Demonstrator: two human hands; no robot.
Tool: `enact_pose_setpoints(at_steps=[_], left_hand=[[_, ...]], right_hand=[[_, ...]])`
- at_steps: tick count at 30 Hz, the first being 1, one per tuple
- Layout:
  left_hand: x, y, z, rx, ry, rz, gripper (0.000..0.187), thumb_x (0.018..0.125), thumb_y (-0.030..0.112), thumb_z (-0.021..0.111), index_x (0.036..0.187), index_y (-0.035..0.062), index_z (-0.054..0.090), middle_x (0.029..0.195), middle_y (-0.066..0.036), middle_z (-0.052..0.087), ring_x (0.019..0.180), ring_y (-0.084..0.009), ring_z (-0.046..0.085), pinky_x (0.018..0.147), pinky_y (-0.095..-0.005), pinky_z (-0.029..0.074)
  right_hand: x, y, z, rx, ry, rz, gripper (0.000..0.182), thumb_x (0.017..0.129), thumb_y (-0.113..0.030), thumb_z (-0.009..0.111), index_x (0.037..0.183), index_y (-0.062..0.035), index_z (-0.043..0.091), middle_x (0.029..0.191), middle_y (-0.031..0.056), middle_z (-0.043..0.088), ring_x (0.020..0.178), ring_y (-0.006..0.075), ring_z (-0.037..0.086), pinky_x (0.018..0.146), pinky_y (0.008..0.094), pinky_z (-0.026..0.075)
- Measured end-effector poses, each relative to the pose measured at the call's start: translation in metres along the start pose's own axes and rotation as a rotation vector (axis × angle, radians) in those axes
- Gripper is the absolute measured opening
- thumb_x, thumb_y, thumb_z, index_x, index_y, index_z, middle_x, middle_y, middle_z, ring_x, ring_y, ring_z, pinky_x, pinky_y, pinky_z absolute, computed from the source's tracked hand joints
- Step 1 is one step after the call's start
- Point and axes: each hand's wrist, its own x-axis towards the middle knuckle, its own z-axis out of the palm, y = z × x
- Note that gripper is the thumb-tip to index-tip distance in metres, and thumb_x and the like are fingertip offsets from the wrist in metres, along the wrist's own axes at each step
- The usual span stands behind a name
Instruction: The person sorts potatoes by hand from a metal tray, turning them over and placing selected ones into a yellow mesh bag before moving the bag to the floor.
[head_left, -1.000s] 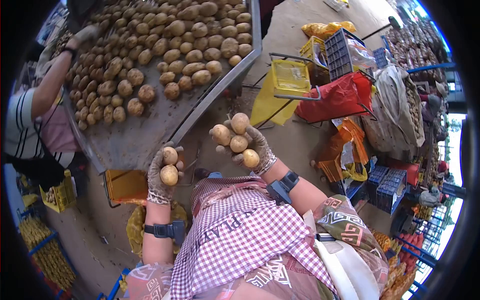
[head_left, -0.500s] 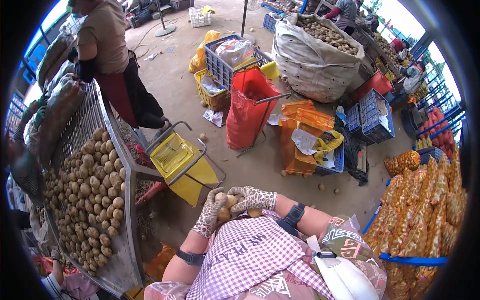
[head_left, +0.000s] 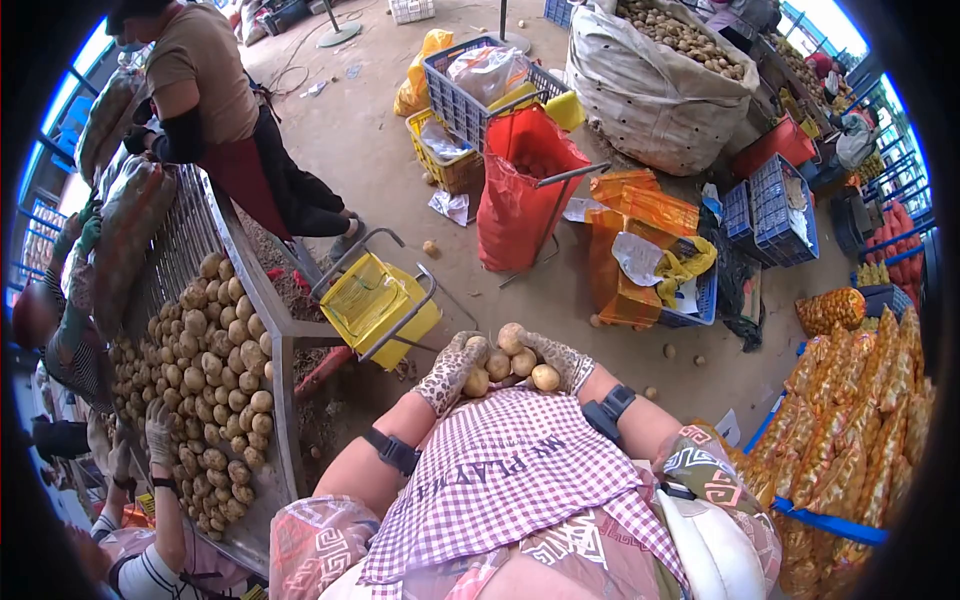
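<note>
Close against the person's chest, both gloved hands were cupped together around a small heap of potatoes (head_left: pixel 510 365). The left hand (head_left: pixel 452 372) curled up under the heap from one side, and the right hand (head_left: pixel 562 362) closed around it from the other, so that the potatoes rested between the two palms, just above a checked apron (head_left: pixel 500 470). Each wrist wore a dark band. To the left stood a metal worktop (head_left: pixel 270 330) covered with many more potatoes, with a co-worker in a brown shirt (head_left: pixel 205 60) at its far end and another gloved hand (head_left: pixel 160 430) reaching onto it from below. Just beyond the cupped hands, a yellow bag on a wire frame (head_left: pixel 375 300) stood on the ground. Farther off were a red bag (head_left: pixel 520 185), a blue crate (head_left: pixel 470 95), an orange sack (head_left: pixel 625 260) and a big grey sack (head_left: pixel 650 90) full of potatoes.
</note>
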Motion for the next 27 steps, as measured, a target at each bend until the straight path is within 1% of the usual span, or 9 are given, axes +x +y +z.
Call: enact_pose_setpoints(at_steps=[3,4,11,13,15,17,23,25,27], left_hand=[[-0.029,0.087,-0.021,-0.826,-0.343,-0.454,0.031,0.091,0.03,0.058,0.111,0.0061,0.063,0.101,-0.004,0.065,0.092,-0.0179,0.061,0.077,-0.0324,0.051],[-0.014,0.058,-0.015,-0.934,-0.366,-0.428,0.032,0.093,0.033,0.057,0.111,0.0073,0.064,0.101,-0.004,0.065,0.087,-0.0165,0.062,0.074,-0.0312,0.051],[0.07,0.069,-0.021,-0.542,-0.449,-0.443,0.035,0.092,0.034,0.054,0.111,0.0051,0.063,0.099,-0.006,0.064,0.088,-0.0169,0.061,0.076,-0.0301,0.051],[0.084,0.118,-0.023,-0.651,-0.379,-0.479,0.037,0.093,0.035,0.053,0.115,0.0073,0.06,0.107,-0.006,0.062,0.096,-0.0179,0.059,0.082,-0.0321,0.05],[0.116,0.145,-0.026,-0.782,-0.279,-0.58,0.039,0.093,0.035,0.053,0.123,0.0099,0.056,0.118,-0.008,0.058,0.105,-0.0206,0.057,0.088,-0.0354,0.049],[0.17,0.141,-0.026,-0.803,-0.253,-0.58,0.045,0.094,0.034,0.055,0.133,0.0132,0.047,0.127,-0.01,0.053,0.109,-0.0239,0.055,0.091,-0.0401,0.049],[0.303,0.206,-0.051,-0.858,-0.158,-0.305,0.046,0.096,0.031,0.054,0.138,0.0163,0.042,0.124,-0.009,0.054,0.109,-0.0274,0.057,0.085,-0.0462,0.052],[0.372,0.143,-0.053,0.033,-0.045,0.627,0.05,0.095,0.031,0.056,0.14,0.0173,0.038,0.122,-0.009,0.056,0.107,-0.0278,0.058,0.083,-0.0482,0.052],[0.315,0.209,-0.054,-0.931,0.142,-0.267,0.047,0.094,0.029,0.059,0.137,0.0161,0.045,0.119,-0.007,0.058,0.102,-0.0272,0.06,0.086,-0.0439,0.052]], right_hand=[[0.029,0.021,-0.022,-0.056,0.051,0.124,0.035,0.089,-0.04,0.063,0.106,-0.0088,0.062,0.085,0.0033,0.061,0.07,0.011,0.059,0.056,0.0217,0.05],[0.042,0.027,-0.036,-0.069,0.009,0.124,0.038,0.089,-0.041,0.064,0.108,-0.0084,0.061,0.084,0.0027,0.061,0.069,0.0101,0.058,0.056,0.022,0.05],[0.054,-0.044,-0.044,0.218,0.196,0.311,0.045,0.088,-0.04,0.065,0.12,-0.0096,0.055,0.091,0.0071,0.062,0.07,0.0128,0.061,0.057,0.0233,0.054],[0.076,-0.048,-0.078,0.207,0.089,0.229,0.044,0.088,-0.039,0.065,0.117,-0.0083,0.057,0.094,0.0091,0.064,0.072,0.0159,0.064,0.06,0.0247,0.056],[0.086,-0.074,-0.094,0.043,0.004,0.106,0.053,0.092,-0.056,0.052,0.116,-0.0093,0.06,0.097,0.0014,0.059,0.085,0.0113,0.053,0.076,0.028,0.047],[0.101,-0.111,-0.112,0.146,0.071,-0.001,0.046,0.09,-0.049,0.059,0.114,-0.0101,0.063,0.092,-0.0002,0.058,0.082,0.0099,0.053,0.068,0.0255,0.048],[0.164,-0.242,-0.169,0.105,0.332,-0.176,0.032,0.088,-0.043,0.066,0.101,-0.0135,0.066,0.085,-0.0023,0.06,0.07,0.0093,0.057,0.057,0.0249,0.049],[0.206,-0.259,-0.197,0.236,0.322,-0.282,0.033,0.089,-0.039,0.064,0.106,-0.0106,0.062,0.09,0.001,0.063,0.073,0.0155,0.062,0.063,0.0244,0.052],[0.225,-0.266,-0.224,0.237,0.253,-0.331,0.051,0.09,-0.033,0.063,0.127,-0.0021,0.047,0.117,0.0142,0.058,0.103,0.0269,0.061,0.085,0.0317,0.056]])
